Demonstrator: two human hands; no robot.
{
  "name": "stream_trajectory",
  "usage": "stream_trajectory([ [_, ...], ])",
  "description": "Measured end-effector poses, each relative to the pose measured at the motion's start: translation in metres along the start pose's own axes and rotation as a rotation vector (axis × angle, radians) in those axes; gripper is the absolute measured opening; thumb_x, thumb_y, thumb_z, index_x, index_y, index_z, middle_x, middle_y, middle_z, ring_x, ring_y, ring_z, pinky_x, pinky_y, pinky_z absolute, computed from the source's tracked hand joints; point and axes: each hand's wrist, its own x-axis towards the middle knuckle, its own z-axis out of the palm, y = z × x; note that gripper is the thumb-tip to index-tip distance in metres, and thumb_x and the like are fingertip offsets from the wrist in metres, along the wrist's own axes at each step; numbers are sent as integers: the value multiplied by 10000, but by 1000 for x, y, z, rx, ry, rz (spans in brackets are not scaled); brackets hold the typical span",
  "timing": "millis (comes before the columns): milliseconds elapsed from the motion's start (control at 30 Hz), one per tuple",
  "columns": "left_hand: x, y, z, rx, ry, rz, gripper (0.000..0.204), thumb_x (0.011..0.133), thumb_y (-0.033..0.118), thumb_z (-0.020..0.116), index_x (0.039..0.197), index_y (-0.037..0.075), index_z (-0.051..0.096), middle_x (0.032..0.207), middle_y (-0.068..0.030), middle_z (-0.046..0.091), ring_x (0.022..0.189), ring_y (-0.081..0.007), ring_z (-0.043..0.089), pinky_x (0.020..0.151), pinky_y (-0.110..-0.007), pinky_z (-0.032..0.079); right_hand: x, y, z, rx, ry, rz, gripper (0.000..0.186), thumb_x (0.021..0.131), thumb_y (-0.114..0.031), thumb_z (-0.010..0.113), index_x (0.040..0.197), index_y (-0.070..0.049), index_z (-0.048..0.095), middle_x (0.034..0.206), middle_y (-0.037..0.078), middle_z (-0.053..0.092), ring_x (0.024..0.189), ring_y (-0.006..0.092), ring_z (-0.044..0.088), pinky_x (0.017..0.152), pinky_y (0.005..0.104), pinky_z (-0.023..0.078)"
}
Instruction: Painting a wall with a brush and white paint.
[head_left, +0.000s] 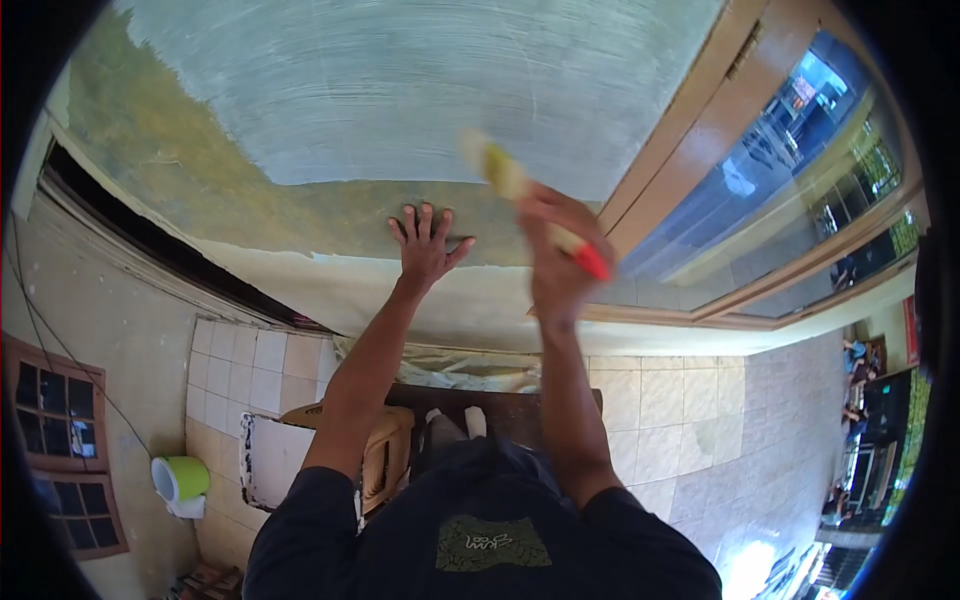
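In front of me is a wall (400, 90) with a broad patch of pale grey-white, brush-streaked paint. Along the patch's left and lower edges runs a bare olive-brown band (320, 215). My left hand (425, 247) rests on that band with its fingers spread, holding nothing. My right hand (562, 250) is closed around a paintbrush (503, 172), whose red handle end sticks out beside the palm. The brush's bristles point up and left over the painted patch. They are blurred by motion, and I cannot tell whether they touch the wall.
A brown wooden window frame (690, 130) with glass stands right of the patch. I stand on a dark bench (520, 410). Below left are a wooden chair (388, 455), a white paint-edged tray (275, 460) and a lime-green bucket (186, 478). People (855, 365) sit far right.
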Motion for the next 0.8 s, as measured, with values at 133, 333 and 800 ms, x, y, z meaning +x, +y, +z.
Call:
stream_trajectory([
  [133, -7, 4, 2, 42, -31, -20, 836, 879, 650, 534, 1527, 190, 275, 1624, -153, 52, 1486, -416, 16, 1122, -669, -22, 22, 8, 42, 135, -42, -25, 162, 782, 120, 713, 889, -2, 709, 966, 124, 723, 914, 192, 685, 803, 300, 544],
  [333, 3, -1, 0, 15, 12, 3, 839, 877, 651, 536, 1529, 194, 272, 1625, -151, 51, 1486, -415, 18, 1121, -670, -11, 40, 16, 5, -102, 189, -94, 133, 824, 111, 682, 897, 0, 673, 991, 123, 717, 860, 184, 687, 784, 306, 565],
  [800, -2, -6, -8, 0, -16, -5, 821, 890, 640, 524, 1525, 186, 269, 1622, -149, 70, 1487, -407, 23, 1121, -672, -9, 6, 14, 54, -533, 236, -349, 237, 684, 91, 717, 849, -78, 712, 935, 96, 667, 877, 233, 644, 716, 343, 500],
])
